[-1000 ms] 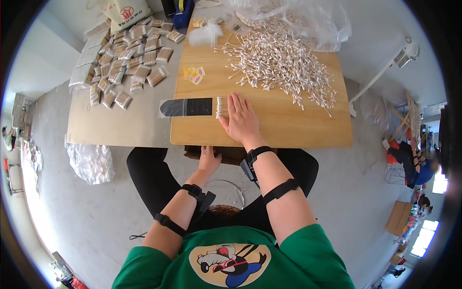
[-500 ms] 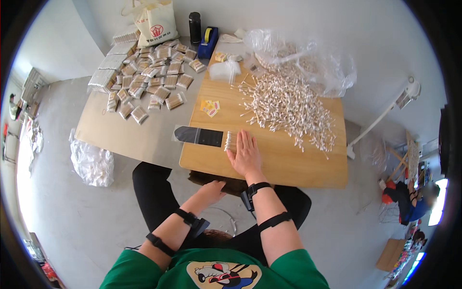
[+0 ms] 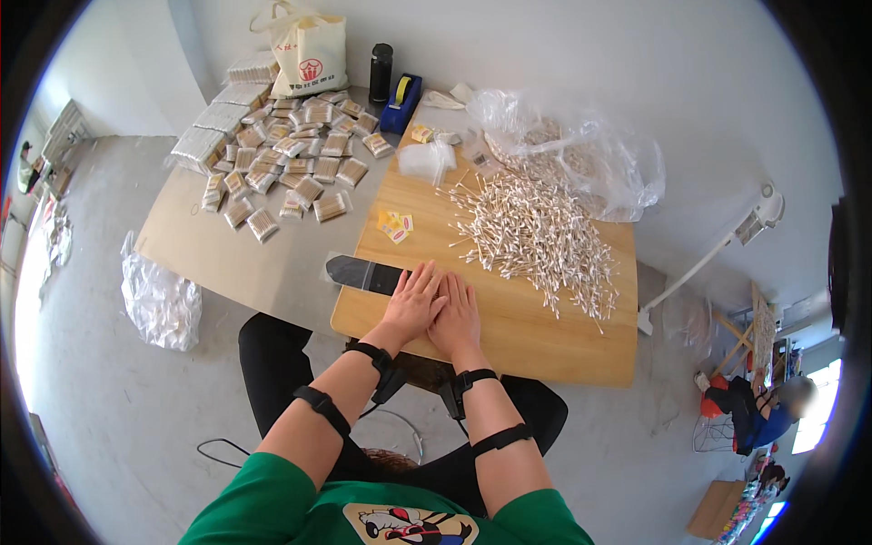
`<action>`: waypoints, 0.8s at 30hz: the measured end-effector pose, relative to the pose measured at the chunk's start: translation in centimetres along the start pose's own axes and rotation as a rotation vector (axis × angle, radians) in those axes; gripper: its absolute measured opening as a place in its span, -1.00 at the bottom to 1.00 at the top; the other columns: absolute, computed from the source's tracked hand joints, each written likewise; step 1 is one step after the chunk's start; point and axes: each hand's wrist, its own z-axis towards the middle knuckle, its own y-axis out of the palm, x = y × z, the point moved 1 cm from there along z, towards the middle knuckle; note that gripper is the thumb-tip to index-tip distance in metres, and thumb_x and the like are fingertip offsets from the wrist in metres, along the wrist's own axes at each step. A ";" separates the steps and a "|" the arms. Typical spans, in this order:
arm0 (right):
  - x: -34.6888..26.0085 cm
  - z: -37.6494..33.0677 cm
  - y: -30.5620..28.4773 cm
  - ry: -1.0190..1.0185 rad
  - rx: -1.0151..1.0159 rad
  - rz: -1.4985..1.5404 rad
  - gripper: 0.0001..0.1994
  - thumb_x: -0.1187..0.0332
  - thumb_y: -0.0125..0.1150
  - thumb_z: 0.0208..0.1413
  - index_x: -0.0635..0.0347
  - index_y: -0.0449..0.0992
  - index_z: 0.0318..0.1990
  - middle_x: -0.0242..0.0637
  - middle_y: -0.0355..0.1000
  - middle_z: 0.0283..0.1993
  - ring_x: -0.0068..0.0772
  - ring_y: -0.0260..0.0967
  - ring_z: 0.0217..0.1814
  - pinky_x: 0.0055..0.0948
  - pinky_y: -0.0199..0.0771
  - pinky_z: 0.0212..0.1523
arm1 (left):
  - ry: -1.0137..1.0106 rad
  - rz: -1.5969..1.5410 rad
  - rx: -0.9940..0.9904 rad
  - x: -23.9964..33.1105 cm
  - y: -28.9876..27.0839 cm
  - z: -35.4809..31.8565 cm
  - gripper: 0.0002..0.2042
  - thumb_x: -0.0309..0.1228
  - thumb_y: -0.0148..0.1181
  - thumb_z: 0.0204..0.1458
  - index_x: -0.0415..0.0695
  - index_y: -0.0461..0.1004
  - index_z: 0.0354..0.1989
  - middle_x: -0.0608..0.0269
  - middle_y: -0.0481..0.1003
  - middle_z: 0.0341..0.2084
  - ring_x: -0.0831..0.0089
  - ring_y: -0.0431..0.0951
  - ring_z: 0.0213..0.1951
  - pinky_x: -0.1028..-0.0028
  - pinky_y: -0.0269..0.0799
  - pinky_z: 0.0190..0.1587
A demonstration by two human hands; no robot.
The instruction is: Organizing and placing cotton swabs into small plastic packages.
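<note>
Both hands lie palm down, side by side and touching, near the front edge of the wooden worktop. The left hand is flat, its fingers straight and slightly spread, with the fingertips at the right end of a black strip. The right hand is also flat, its fingers straight and close together, and its thumb side meets the left hand. Neither is curled around anything visible; whatever lies beneath the palms is hidden, so I cannot tell what they press on. The black strip runs leftward from the left hand, its rounded end reaching past the wood's left edge. Beyond the right hand, toward the back right, a loose heap of cotton swabs lies well clear of the fingers. Small yellow cards lie beyond the strip, apart from both hands.
</note>
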 end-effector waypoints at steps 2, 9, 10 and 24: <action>0.1 -0.3 0.1 -0.004 0.018 -0.012 -0.37 0.18 -0.02 0.19 0.29 0.13 0.37 -0.05 0.04 0.46 -0.12 -0.11 0.54 -0.04 -0.17 0.49 | -0.020 0.019 -0.044 0.0 0.4 0.1 -0.42 -0.02 -0.18 0.28 -0.13 0.19 0.36 0.12 0.10 0.40 0.23 -0.02 0.45 0.17 -0.19 0.45; 0.6 -0.2 1.2 0.015 -0.020 -0.048 -0.40 0.18 -0.18 0.26 0.27 0.09 0.41 -0.05 0.01 0.48 -0.16 -0.20 0.58 -0.06 -0.26 0.52 | 0.003 0.117 -0.133 -0.1 0.3 -0.6 -0.39 0.00 -0.34 0.31 -0.15 0.12 0.40 0.15 0.05 0.43 0.29 -0.06 0.47 0.19 -0.27 0.46; 0.9 -0.2 1.3 0.021 -0.021 -0.044 -0.40 0.18 -0.18 0.26 0.27 0.09 0.41 -0.05 0.01 0.48 -0.16 -0.20 0.58 -0.06 -0.26 0.52 | 0.014 0.126 -0.134 0.1 0.3 -0.5 -0.38 0.00 -0.34 0.31 -0.16 0.12 0.39 0.15 0.05 0.43 0.29 -0.07 0.47 0.20 -0.27 0.47; -1.1 1.8 -11.6 -0.165 0.686 0.423 -0.78 0.21 0.29 0.06 0.14 0.46 -0.43 -0.18 0.38 -0.24 -0.03 0.36 -0.04 -0.11 0.32 -0.04 | -0.004 0.160 -0.082 -0.1 0.6 -0.6 -0.48 -0.18 -0.14 0.25 -0.13 0.21 0.34 0.11 0.13 0.39 0.27 -0.01 0.45 0.22 -0.22 0.47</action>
